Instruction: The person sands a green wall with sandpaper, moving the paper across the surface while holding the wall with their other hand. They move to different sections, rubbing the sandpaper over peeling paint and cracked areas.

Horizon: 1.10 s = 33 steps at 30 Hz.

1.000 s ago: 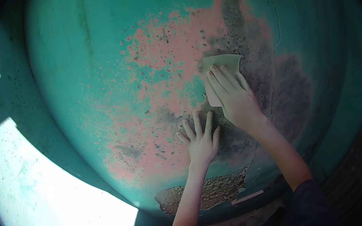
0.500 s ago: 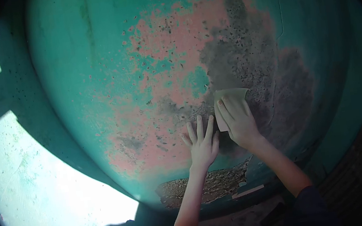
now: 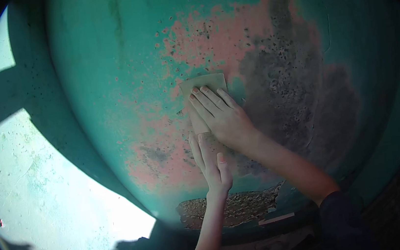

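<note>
A sheet of sandpaper (image 3: 210, 80) lies against the curved painted surface (image 3: 99, 62), pressed there under the fingers of my right hand (image 3: 224, 120). Those fingers are straight and close together, and they cover the sheet's middle and right side. Below it, my left hand (image 3: 211, 168) is open with fingers pointing up, holding nothing, its fingertips right at the sheet's lower edge. Around both hands the green paint gives way to a worn pink patch (image 3: 160, 166). A rough grey, pitted area (image 3: 278, 76) spreads to the right of my right hand.
Under my hands, near the bottom of the surface, is a broken patch of coarse exposed material (image 3: 246, 206). A thin crack (image 3: 320, 72) runs down on the right. Bright sunlight falls on a pale surface (image 3: 45, 192) at the left.
My right hand has moved the sandpaper left and up, from the grey area to the pink patch. My left hand has turned and shifted slightly left and down. The view has shifted a little.
</note>
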Available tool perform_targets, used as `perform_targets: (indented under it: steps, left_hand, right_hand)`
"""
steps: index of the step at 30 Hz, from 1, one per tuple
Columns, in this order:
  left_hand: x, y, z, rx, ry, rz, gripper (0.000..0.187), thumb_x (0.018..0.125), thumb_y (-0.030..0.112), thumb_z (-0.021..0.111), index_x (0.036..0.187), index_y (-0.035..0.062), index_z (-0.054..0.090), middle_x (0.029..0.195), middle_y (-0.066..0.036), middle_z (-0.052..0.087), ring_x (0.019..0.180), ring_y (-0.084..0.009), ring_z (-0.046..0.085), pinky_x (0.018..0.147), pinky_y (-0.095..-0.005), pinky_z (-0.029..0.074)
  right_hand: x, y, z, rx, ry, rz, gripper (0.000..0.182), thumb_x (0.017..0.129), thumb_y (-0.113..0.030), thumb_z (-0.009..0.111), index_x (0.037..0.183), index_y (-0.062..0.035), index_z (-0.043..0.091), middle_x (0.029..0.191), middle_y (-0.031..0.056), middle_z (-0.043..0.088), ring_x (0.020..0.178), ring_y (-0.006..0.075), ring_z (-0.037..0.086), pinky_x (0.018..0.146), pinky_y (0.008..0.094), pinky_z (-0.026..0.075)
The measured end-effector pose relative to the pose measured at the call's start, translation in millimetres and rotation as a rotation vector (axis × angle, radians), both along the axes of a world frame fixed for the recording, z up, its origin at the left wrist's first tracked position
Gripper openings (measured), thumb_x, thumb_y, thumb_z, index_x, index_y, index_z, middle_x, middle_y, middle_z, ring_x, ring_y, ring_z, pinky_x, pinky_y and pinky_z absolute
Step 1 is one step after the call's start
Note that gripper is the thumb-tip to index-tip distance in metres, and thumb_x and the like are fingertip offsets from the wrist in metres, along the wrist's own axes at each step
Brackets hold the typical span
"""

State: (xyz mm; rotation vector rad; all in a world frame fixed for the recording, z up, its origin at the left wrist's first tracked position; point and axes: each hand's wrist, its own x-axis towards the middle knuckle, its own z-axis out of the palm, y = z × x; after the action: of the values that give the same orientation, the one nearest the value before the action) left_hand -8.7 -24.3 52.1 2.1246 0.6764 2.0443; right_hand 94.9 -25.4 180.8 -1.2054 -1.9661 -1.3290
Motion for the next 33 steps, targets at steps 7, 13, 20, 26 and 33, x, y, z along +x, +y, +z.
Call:
perform_targets:
  steps: [7, 13, 20, 26, 33]
  left_hand:
    - [-18.7, 42.5, -10.3, -0.312, 0.130, 0.195, 0.064, 0.107, 0.037, 0.031, 0.161, 0.0072, 0.013, 0.165, -0.028, 0.000, 0.153, -0.0456, -0.003, 0.120, -0.0587, 0.001]
    - [-16.9, 59.7, -40.2, -0.396, 0.378, 0.318, 0.068, 0.107, 0.044, 0.029, 0.162, 0.0079, 0.009, 0.165, -0.028, -0.004, 0.149, -0.0533, -0.014, 0.115, -0.0665, -0.010]
    - [-18.1, 64.4, -44.7, -0.372, 0.392, 0.317, 0.068, 0.107, 0.043, 0.029, 0.161, 0.0077, 0.007, 0.164, -0.030, -0.006, 0.148, -0.0554, -0.015, 0.114, -0.0683, -0.009]
    - [-15.5, 72.9, -57.1, -0.160, 0.394, 0.455, 0.069, 0.108, 0.046, 0.028, 0.161, 0.0077, 0.007, 0.164, -0.029, -0.007, 0.148, -0.0553, -0.015, 0.114, -0.0684, -0.010]
    - [-23.5, 58.2, -36.8, -0.424, 0.490, 0.343, 0.072, 0.107, 0.044, 0.028, 0.161, 0.0032, 0.003, 0.164, -0.029, -0.013, 0.148, -0.0527, -0.019, 0.116, -0.0642, -0.012]
  right_hand:
    - [-22.9, 5.8, -50.5, -0.025, 0.204, -0.086, 0.062, 0.093, -0.024, 0.050, 0.151, -0.0037, 0.041, 0.158, 0.0104, 0.040, 0.146, 0.0232, 0.036, 0.120, 0.0424, 0.028]
    - [-30.5, 18.3, -26.0, 0.039, 0.249, -0.100, 0.069, 0.091, -0.023, 0.054, 0.154, -0.0021, 0.035, 0.161, 0.0135, 0.035, 0.149, 0.0264, 0.031, 0.121, 0.0449, 0.026]
    - [-46.1, 18.2, -20.0, 0.070, 0.368, -0.150, 0.079, 0.089, -0.022, 0.058, 0.157, 0.0016, 0.024, 0.163, 0.0178, 0.027, 0.151, 0.0302, 0.027, 0.122, 0.0456, 0.023]
    - [-45.0, 7.6, -51.6, -0.110, 0.446, -0.007, 0.081, 0.090, -0.024, 0.059, 0.156, 0.0041, 0.023, 0.161, 0.0237, 0.026, 0.151, 0.0378, 0.025, 0.122, 0.0508, 0.020]
    - [-23.1, 3.3, 33.6, 0.095, 0.282, 0.005, 0.067, 0.089, -0.017, 0.055, 0.150, 0.0030, 0.038, 0.157, 0.0189, 0.038, 0.147, 0.0309, 0.036, 0.120, 0.0457, 0.027]
